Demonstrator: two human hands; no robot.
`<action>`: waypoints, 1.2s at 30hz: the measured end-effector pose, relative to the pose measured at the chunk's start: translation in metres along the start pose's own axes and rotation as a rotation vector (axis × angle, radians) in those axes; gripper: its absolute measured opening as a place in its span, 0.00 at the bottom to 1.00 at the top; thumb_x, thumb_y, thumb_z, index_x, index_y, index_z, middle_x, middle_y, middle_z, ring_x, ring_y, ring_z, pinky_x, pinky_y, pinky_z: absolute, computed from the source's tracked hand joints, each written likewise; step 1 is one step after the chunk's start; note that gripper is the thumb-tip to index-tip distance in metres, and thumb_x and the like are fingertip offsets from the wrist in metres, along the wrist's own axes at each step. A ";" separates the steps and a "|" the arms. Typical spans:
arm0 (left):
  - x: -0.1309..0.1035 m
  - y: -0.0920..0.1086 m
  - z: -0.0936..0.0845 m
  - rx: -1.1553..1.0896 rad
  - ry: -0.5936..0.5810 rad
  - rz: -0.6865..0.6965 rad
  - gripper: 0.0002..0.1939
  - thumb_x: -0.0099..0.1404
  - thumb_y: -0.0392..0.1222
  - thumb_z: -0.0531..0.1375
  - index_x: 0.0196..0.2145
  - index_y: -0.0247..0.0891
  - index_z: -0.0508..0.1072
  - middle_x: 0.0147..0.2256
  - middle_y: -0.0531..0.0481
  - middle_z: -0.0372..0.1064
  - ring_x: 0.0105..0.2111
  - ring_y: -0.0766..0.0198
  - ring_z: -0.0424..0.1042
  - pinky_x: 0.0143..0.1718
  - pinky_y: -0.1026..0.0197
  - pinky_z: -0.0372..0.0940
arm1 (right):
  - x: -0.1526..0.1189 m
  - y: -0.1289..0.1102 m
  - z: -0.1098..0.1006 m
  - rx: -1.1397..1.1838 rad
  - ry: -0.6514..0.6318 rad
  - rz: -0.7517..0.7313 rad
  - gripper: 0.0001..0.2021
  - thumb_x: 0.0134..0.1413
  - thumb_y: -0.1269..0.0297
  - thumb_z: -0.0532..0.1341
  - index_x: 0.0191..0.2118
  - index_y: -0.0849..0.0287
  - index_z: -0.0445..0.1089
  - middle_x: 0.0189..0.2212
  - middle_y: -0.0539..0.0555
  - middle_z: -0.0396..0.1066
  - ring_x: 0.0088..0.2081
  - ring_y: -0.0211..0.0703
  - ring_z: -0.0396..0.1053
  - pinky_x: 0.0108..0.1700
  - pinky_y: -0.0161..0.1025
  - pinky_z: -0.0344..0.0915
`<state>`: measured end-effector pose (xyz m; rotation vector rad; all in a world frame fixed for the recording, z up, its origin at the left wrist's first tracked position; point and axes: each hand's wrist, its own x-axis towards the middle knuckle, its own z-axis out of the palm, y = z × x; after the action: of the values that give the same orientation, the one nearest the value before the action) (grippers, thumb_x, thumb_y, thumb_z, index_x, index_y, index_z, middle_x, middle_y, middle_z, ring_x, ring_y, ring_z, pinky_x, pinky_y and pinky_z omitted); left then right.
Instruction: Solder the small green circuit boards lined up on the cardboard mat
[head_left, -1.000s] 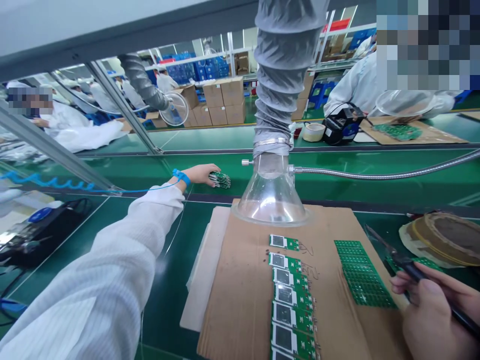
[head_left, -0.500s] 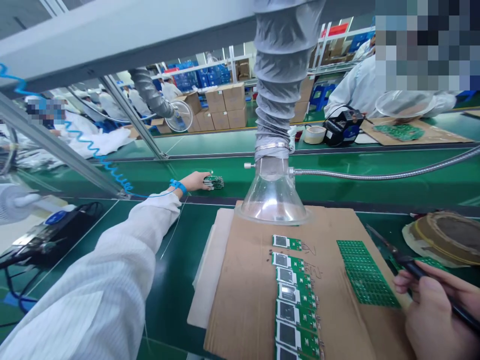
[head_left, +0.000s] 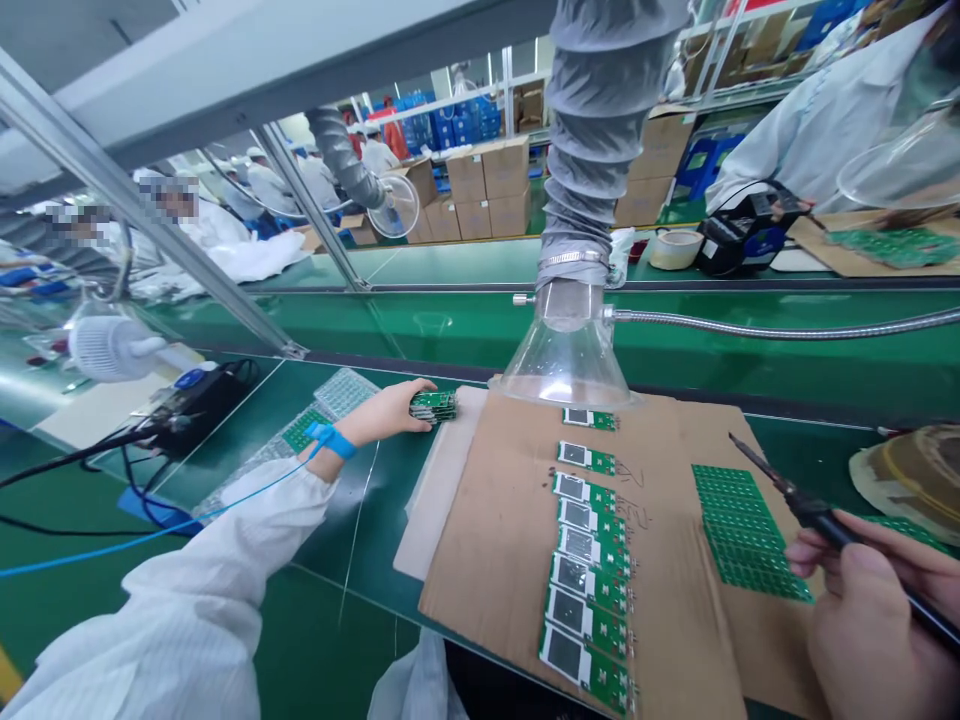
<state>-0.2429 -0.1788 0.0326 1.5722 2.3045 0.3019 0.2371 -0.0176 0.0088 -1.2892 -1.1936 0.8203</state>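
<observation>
My left hand [head_left: 391,408] grips a small stack of green circuit boards [head_left: 435,404] by its left end, beside the top left of the cardboard sheet [head_left: 495,500]. A blue wrist strap [head_left: 334,440] circles that wrist. At the right, my right hand [head_left: 870,600] is closed around the black handle of a soldering iron [head_left: 814,512], whose tip points up and left. Between the hands, a column of several circuit boards with grey screens [head_left: 574,575] lies on the cardboard. A green panel of small boards [head_left: 750,530] lies near the iron.
Above the cardboard hangs a clear fume hood [head_left: 566,350] on a grey hose. A black device with cables [head_left: 199,410] and clear trays [head_left: 345,392] are at the left. A brown round object [head_left: 911,480] sits at the right. Across the bench works another person [head_left: 832,130].
My left hand has drawn the stack of boards back from the green strip behind the bench edge toward the cardboard. The view has shifted. My right hand keeps holding the soldering iron.
</observation>
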 end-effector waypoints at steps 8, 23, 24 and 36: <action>-0.008 -0.006 -0.011 -0.065 0.031 0.028 0.45 0.63 0.54 0.71 0.72 0.42 0.63 0.73 0.38 0.64 0.72 0.40 0.65 0.70 0.41 0.63 | -0.007 -0.002 -0.005 0.006 -0.012 -0.075 0.09 0.49 0.66 0.64 0.38 0.51 0.79 0.30 0.56 0.77 0.27 0.51 0.73 0.34 0.55 0.69; -0.063 0.023 -0.003 -0.331 0.334 -0.048 0.29 0.64 0.58 0.71 0.56 0.44 0.71 0.49 0.44 0.76 0.35 0.59 0.74 0.32 0.58 0.66 | -0.012 0.004 -0.006 0.076 -0.026 -0.153 0.09 0.54 0.66 0.64 0.41 0.55 0.77 0.33 0.54 0.78 0.29 0.47 0.75 0.35 0.48 0.70; -0.070 0.030 -0.002 -0.381 0.360 -0.042 0.23 0.64 0.57 0.71 0.49 0.43 0.71 0.39 0.50 0.74 0.28 0.64 0.67 0.29 0.60 0.61 | -0.012 0.007 -0.007 0.086 -0.030 -0.167 0.08 0.55 0.66 0.65 0.41 0.55 0.77 0.32 0.54 0.78 0.29 0.47 0.74 0.35 0.49 0.70; 0.009 0.155 0.083 -0.503 0.128 0.293 0.18 0.81 0.52 0.49 0.36 0.42 0.67 0.29 0.53 0.67 0.31 0.61 0.68 0.35 0.59 0.65 | 0.009 -0.023 0.020 -0.103 -0.481 -0.132 0.15 0.60 0.48 0.72 0.38 0.55 0.75 0.27 0.53 0.78 0.28 0.45 0.76 0.30 0.39 0.72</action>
<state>-0.0810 -0.1144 0.0098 1.6423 1.8668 0.9935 0.2168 -0.0068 0.0304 -1.1095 -1.7019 1.0151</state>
